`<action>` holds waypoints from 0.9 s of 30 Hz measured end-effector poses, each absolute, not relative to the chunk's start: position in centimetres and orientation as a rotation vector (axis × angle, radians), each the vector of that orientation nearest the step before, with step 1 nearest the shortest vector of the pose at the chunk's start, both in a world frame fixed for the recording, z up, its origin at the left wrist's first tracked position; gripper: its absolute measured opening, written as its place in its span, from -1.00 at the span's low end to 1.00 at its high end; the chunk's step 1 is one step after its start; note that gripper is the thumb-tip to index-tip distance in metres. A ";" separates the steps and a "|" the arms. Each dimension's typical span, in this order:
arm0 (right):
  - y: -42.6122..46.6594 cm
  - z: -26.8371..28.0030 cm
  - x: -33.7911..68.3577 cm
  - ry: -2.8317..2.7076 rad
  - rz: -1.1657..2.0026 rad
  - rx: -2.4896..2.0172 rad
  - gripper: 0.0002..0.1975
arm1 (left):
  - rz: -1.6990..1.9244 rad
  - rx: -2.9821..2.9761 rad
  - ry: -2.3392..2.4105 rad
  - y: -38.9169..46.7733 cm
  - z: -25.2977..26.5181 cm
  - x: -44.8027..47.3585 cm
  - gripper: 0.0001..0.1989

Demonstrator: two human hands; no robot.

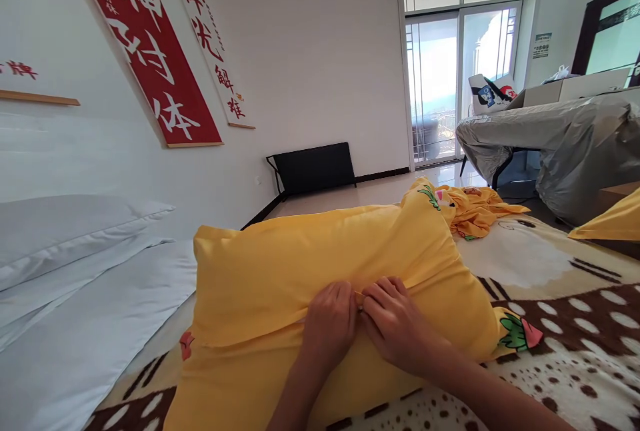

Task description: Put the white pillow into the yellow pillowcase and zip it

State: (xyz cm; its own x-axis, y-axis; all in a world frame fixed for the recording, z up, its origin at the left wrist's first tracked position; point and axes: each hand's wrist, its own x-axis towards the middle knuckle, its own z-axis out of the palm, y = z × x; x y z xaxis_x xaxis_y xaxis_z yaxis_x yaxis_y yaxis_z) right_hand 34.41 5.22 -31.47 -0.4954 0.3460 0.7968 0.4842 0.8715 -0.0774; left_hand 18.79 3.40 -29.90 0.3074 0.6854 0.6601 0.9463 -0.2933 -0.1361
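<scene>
A plump yellow pillow [260, 271] in a pillowcase lies before me on the patterned blanket [540, 278]. Across its middle runs a long fold where two edges of the pillowcase overlap, and a sliver of white shows left of my hands. My left hand [331, 321] is closed on the pillowcase at this opening. Close beside it, my right hand [393, 321] pinches the cloth of the same edge. The fingertips of both hands are mostly hidden, and a bit of bunched yellow cloth shows between them. Printed leaves and pink shapes mark the pillowcase's right corners.
White pillows [75, 284] are stacked at the left by the wall. Crumpled yellow cloth [480, 208] lies behind the pillow's right end. Another yellow piece [615, 218] sits at the far right. Beyond stand a plastic-covered table [560, 124] and a black folded panel [315, 168].
</scene>
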 end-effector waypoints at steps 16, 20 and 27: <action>7.4 -30.9 36.0 -1.948 -0.062 -0.780 -0.87 | -0.498 -2.239 -1.523 2.4 -28.4 18.9 -0.73; 7.6 -30.8 36.3 -1.951 -0.044 -0.805 -0.86 | -0.496 -2.246 -1.537 2.6 -28.4 19.1 -0.69; 8.0 -30.2 37.1 -1.957 -0.035 -0.851 -0.83 | -0.506 -2.221 -1.557 2.7 -28.4 19.1 -0.67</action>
